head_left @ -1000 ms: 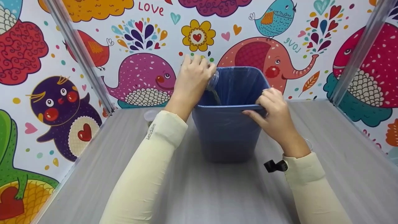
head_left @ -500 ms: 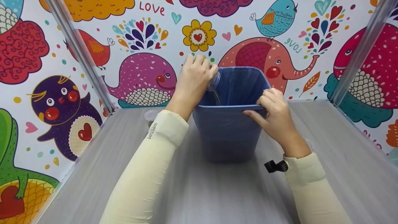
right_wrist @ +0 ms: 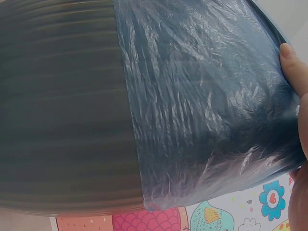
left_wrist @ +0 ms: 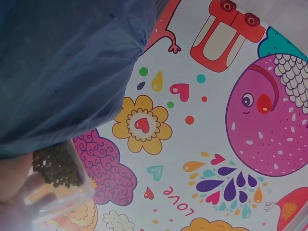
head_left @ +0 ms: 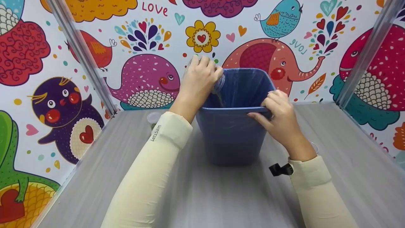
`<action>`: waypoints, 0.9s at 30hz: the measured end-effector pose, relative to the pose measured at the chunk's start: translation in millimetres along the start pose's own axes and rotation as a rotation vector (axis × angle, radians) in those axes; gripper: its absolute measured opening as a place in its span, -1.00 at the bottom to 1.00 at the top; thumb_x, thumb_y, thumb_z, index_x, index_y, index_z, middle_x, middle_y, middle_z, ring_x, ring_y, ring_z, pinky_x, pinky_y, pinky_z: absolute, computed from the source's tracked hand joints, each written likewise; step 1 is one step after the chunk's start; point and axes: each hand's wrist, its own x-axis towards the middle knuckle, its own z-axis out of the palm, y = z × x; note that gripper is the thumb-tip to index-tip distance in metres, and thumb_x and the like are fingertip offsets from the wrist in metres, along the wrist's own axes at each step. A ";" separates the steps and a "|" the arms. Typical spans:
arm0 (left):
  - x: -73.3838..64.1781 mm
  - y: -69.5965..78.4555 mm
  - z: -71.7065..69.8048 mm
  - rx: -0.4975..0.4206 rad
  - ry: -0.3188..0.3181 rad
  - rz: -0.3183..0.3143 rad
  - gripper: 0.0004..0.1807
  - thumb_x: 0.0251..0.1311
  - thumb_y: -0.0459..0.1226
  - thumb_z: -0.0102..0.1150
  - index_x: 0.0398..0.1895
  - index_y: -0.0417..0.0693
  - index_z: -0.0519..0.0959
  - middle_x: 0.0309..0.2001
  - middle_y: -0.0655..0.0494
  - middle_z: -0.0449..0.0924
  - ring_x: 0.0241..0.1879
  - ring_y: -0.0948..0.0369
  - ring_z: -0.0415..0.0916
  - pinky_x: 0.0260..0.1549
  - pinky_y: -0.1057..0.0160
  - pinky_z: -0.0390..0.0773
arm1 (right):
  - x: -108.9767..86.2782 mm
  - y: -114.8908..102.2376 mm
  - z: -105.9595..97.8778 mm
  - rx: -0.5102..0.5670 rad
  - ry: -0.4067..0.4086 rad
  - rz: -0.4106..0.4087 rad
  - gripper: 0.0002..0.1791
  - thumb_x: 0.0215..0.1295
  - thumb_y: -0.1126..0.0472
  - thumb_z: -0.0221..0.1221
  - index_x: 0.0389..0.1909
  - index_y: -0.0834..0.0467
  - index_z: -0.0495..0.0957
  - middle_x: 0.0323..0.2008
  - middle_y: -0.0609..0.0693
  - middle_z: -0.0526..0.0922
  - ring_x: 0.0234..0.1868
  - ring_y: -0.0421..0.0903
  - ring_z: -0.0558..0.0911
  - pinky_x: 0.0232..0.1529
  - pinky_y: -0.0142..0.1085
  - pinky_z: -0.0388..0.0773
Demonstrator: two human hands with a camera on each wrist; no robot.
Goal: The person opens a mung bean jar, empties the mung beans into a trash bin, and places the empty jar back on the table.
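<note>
My left hand (head_left: 199, 80) grips a clear plastic jar (head_left: 220, 83), tipped with its mouth over the left side of a blue trash bin (head_left: 232, 136). Small dark granules, bead-like in the left wrist view (left_wrist: 57, 166), fill part of the jar, and a thin stream of them falls into the bin. A thin blue bag (right_wrist: 207, 96) lines the bin and folds down over its outside. At the bin's near right corner, my right hand (head_left: 281, 112) pinches the rim and liner, thumb outside and fingers over the top.
On the grey table (head_left: 202, 196), a clear lidded container (head_left: 153, 118) stands left of the bin, partly behind my left sleeve. A clear round rim (head_left: 314, 147) shows behind my right wrist. Patterned walls (head_left: 152, 79) enclose the back and sides.
My left hand has shifted very slightly right, with the jar tilted a bit more as granules keep falling. My right hand and the bin stay in place.
</note>
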 end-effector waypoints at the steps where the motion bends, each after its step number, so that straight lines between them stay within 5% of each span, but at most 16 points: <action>1: 0.1 -0.1 -0.3 -0.002 -0.001 0.001 -0.42 0.34 -0.30 0.42 0.40 0.04 0.49 0.29 -0.10 0.60 0.31 -0.04 0.47 0.44 -0.05 0.40 | -0.1 -0.1 -0.1 -0.001 -0.001 0.001 -0.55 0.03 0.33 0.61 -0.49 0.24 0.41 -0.52 0.05 0.32 -0.28 0.07 0.40 0.04 -0.06 0.24; 12: 2.0 0.2 -0.3 0.071 0.035 0.043 -0.52 0.37 -0.26 0.38 0.32 0.05 0.52 0.07 -0.05 0.64 0.12 0.00 0.50 0.24 0.02 0.49 | 0.0 -0.2 -0.9 -0.006 -0.003 -0.007 -0.54 0.03 0.34 0.61 -0.49 0.24 0.40 -0.52 0.04 0.29 -0.28 0.06 0.39 0.04 -0.09 0.21; 27: 2.6 -0.5 -3.1 0.152 0.013 0.111 -0.32 0.28 -0.24 0.48 0.43 0.06 0.41 0.31 -0.09 0.57 0.37 -0.06 0.41 0.48 -0.10 0.31 | -0.1 0.6 -0.6 -0.011 -0.002 0.002 -0.55 0.03 0.33 0.61 -0.49 0.23 0.42 -0.52 0.04 0.33 -0.25 0.08 0.43 0.05 -0.04 0.25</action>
